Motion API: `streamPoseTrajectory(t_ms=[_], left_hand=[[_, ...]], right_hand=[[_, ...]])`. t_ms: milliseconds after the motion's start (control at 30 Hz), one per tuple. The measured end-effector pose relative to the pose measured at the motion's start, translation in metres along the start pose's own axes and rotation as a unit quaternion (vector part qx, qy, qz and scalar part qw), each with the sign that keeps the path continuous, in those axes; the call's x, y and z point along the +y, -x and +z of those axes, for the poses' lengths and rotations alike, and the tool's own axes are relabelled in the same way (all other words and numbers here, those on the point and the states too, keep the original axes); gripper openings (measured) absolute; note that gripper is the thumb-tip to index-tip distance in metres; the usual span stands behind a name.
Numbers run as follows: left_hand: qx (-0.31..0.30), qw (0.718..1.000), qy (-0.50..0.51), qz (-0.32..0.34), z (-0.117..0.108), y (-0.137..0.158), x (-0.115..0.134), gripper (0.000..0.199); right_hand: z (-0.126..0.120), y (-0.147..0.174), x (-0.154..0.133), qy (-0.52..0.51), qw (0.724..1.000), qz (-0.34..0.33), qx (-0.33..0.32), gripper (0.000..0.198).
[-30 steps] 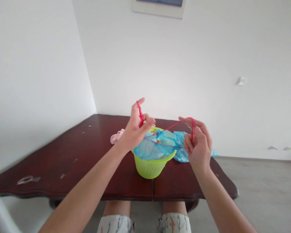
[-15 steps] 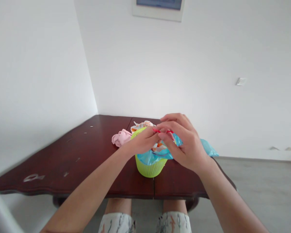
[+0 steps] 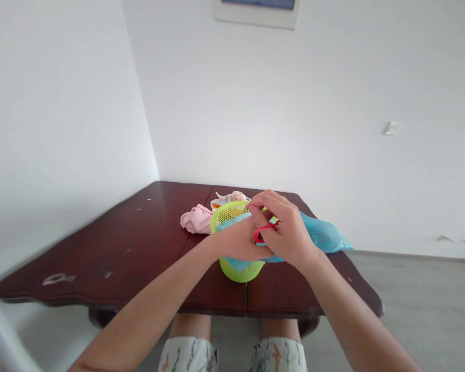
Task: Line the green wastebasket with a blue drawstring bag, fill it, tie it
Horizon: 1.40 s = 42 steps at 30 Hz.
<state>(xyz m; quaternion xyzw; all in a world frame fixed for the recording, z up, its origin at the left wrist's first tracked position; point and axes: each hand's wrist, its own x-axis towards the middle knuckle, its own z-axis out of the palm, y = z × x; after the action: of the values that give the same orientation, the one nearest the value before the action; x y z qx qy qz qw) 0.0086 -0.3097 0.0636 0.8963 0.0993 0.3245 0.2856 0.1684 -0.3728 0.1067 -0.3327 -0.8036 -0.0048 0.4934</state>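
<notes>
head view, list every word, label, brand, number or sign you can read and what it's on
No text can be read.
Crumpled white-and-orange plastic: any print is too small and blurred to read.
Wall plate: any marking is too small.
Framed picture: cut off; no lettering shows.
Green basket and blue plastic: no lettering visible.

Head-worn view, facing forward and down, near the table [image 3: 147, 248]

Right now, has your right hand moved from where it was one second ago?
Yes: the right hand has moved left, closer to the tabletop's front seam.
</notes>
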Motion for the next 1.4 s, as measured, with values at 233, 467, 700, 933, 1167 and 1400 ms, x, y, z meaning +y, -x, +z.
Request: streamPoseTrajectory(t_ms=[233, 467, 700, 933, 1167, 1400], left_hand=[[0.067, 0.992, -0.091, -0.056, 0.02, -0.005, -0.006, 0.053], [0.192, 0.973, -0.099, -0.08, 0.015, 0.016, -0.006, 0.056], [0.024, 0.987, 0.117, -0.11, -0.02, 0.02, -0.005, 0.049], [0.043, 0.955, 0.258, -0.14, -0.014, 0.02, -0.015, 0.075], [0.097, 0.905, 0.352, -0.219, -0.019, 0.018, -0.029, 0.074], [0.174, 0.81, 0.485, -0.278, -0.028, 0.01, -0.045, 0.049]], right_hand=[[0.011, -0.012, -0.033, -0.047, 0.998, 0.019, -0.022, 0.037], [0.031, -0.003, -0.042, 0.075, 0.99, -0.019, -0.12, 0.058], [-0.026, 0.034, 0.001, 0.012, 0.99, 0.014, -0.138, 0.084], [-0.02, 0.038, 0.032, -0.041, 0.987, 0.147, -0.057, 0.019], [-0.003, 0.041, 0.014, -0.099, 0.966, 0.14, 0.196, 0.009], [0.042, 0.08, -0.004, -0.056, 0.997, 0.048, 0.009, 0.007]])
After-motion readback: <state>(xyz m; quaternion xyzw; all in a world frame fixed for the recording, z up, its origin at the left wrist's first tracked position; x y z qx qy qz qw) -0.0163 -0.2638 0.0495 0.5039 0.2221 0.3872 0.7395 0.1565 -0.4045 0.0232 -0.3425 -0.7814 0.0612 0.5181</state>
